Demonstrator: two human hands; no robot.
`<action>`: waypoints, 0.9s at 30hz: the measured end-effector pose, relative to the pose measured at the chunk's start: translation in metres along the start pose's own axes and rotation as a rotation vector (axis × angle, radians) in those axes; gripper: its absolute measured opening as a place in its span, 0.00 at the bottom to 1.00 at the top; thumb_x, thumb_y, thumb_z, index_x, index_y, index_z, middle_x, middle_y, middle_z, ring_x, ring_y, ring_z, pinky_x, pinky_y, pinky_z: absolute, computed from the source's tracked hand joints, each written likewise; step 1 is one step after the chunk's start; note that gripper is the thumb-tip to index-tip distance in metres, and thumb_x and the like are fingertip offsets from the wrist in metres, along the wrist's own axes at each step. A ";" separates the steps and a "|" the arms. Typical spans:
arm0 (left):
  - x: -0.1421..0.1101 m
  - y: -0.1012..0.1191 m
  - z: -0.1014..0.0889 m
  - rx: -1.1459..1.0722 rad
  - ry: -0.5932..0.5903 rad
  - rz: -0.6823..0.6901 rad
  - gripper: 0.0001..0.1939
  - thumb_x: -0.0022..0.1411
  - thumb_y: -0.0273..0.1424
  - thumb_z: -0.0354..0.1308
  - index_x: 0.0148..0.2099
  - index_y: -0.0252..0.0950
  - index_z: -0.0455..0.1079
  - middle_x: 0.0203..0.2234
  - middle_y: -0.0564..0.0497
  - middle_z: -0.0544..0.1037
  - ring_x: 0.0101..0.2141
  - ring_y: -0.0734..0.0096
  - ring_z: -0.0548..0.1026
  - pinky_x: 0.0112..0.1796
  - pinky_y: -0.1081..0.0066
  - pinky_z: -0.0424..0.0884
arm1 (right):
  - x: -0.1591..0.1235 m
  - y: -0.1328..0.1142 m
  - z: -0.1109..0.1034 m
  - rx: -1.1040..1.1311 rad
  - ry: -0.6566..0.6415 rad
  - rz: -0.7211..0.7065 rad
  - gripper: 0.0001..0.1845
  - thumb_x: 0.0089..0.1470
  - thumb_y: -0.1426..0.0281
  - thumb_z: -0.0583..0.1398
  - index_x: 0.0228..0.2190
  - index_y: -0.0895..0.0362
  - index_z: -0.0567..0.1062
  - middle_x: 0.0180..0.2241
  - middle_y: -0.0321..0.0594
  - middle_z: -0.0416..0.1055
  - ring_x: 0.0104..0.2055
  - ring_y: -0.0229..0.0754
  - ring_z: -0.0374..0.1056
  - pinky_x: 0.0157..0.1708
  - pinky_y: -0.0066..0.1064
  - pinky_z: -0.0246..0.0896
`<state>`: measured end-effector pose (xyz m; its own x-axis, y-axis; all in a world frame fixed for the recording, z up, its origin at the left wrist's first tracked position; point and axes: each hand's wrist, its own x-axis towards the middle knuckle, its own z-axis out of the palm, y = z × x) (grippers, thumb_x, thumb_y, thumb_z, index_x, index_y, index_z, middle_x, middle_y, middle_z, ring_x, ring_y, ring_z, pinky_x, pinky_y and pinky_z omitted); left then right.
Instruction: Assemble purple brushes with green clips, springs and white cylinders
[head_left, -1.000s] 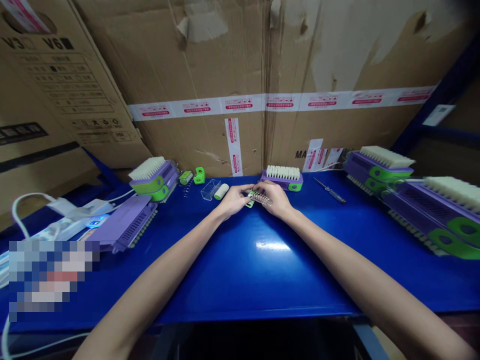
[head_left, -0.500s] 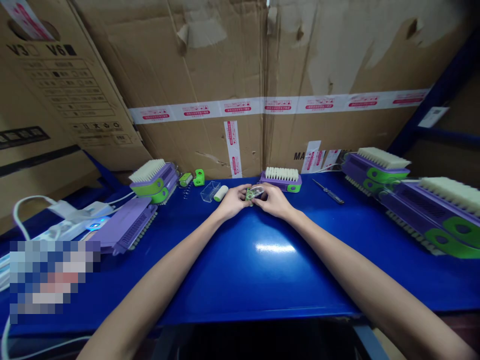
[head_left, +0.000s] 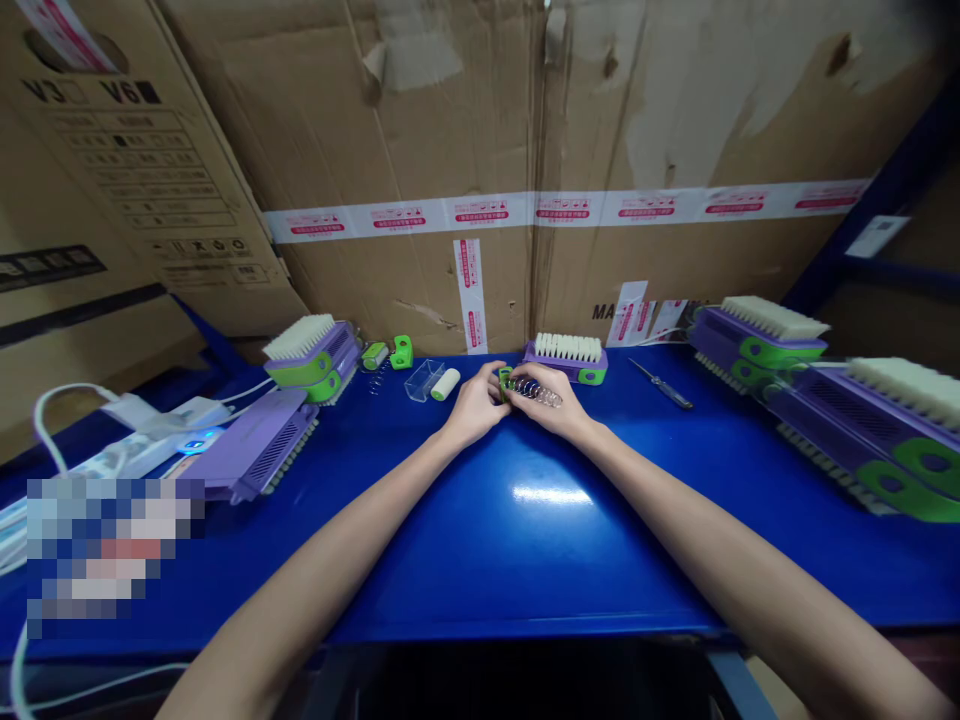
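Note:
Close together near the back of the blue table, my two hands meet around small parts. My left hand has its fingers closed on a small green part. My right hand pinches a coiled metal spring, whose near end touches or nearly touches the green part. Just left of my hands lie a white roller with a green end and a clear plastic box. Behind my right hand sits a purple brush with pale bristles.
Further left are a green bracket, a green-and-white piece and another spring. A screwdriver lies right. Stacked purple brushes stand at far right, others at left near a power strip. Cardboard walls the back.
The spring now shows plainly along my right fingers, where a clear, shiny shape showed before. The green part has turned more upright between my hands. The whole view has shifted slightly.

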<state>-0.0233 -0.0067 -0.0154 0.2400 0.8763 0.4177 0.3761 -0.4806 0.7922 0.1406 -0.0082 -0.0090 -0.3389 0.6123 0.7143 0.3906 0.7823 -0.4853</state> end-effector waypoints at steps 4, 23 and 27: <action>-0.002 0.006 0.000 0.043 0.016 0.037 0.30 0.46 0.22 0.61 0.53 0.33 0.61 0.28 0.55 0.72 0.27 0.75 0.73 0.32 0.75 0.70 | -0.001 0.002 -0.002 0.026 0.032 0.052 0.10 0.50 0.64 0.61 0.34 0.56 0.74 0.34 0.38 0.75 0.35 0.42 0.72 0.37 0.32 0.64; -0.009 0.004 -0.004 0.485 0.111 0.259 0.24 0.55 0.22 0.58 0.54 0.34 0.60 0.41 0.44 0.74 0.41 0.62 0.74 0.46 0.62 0.68 | 0.014 -0.033 0.013 0.619 0.285 0.759 0.17 0.32 0.59 0.70 0.21 0.56 0.73 0.23 0.36 0.72 0.27 0.39 0.68 0.29 0.31 0.67; -0.009 0.008 -0.005 0.474 0.078 0.271 0.24 0.55 0.20 0.56 0.54 0.34 0.60 0.45 0.42 0.73 0.45 0.60 0.73 0.48 0.60 0.67 | 0.015 -0.035 0.013 0.775 0.286 0.870 0.16 0.29 0.63 0.71 0.19 0.58 0.73 0.22 0.35 0.72 0.24 0.35 0.67 0.28 0.29 0.66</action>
<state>-0.0268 -0.0179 -0.0109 0.3240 0.7101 0.6251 0.6759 -0.6360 0.3722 0.1111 -0.0247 0.0117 0.0243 0.9991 0.0346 -0.2581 0.0397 -0.9653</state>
